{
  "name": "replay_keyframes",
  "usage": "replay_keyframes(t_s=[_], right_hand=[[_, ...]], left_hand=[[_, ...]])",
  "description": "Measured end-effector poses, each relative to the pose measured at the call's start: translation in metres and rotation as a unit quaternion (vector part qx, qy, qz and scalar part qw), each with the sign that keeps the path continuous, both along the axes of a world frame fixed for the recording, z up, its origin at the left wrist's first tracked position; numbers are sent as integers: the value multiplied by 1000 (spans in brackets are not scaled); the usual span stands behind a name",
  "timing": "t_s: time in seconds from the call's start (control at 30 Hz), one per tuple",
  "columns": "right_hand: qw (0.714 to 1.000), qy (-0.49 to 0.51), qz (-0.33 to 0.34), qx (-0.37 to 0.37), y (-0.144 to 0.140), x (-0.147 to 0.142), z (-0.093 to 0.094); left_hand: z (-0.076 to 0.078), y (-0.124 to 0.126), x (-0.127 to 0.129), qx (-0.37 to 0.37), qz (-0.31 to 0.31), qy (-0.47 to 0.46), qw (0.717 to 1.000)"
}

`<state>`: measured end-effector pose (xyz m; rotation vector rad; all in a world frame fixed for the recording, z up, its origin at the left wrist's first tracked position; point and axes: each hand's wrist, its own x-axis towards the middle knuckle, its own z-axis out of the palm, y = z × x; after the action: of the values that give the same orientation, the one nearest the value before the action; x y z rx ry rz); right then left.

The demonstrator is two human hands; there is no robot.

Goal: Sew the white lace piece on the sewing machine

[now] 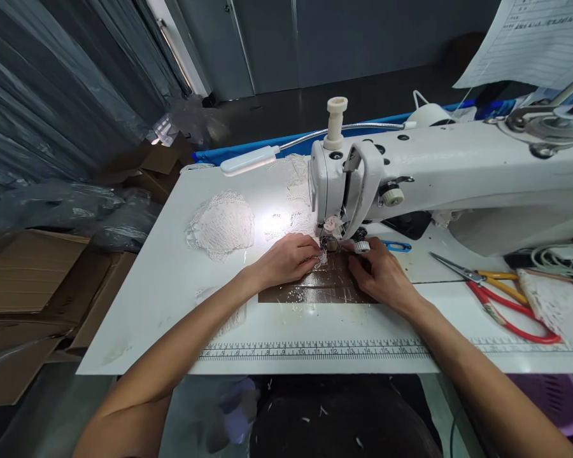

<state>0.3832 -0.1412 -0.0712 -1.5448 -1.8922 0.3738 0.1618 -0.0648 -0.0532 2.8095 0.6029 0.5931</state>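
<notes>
Now both hands, left hand and right hand, pinch lace flat under the needle; fingertips should stay clear.

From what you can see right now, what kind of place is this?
Probably a garment sewing workshop: a white industrial sewing machine, lace pieces on the table, and red-handled scissors.

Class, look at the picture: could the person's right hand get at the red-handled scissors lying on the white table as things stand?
Probably yes: the right hand rests by the needle, and the red-handled scissors lie to its right on the white table, with nothing between them.
</notes>
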Motion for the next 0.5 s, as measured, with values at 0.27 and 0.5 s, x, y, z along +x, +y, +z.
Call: replay_keyframes(t_s=[0.27, 0.5], right_hand=[[1000, -10, 5, 1, -1, 1, -3], [1000, -13, 8, -3, 0, 2, -5]], left_hand=[[-9, -3, 3, 22, 43, -42, 998], [-9, -6, 5, 102, 33, 8, 994]])
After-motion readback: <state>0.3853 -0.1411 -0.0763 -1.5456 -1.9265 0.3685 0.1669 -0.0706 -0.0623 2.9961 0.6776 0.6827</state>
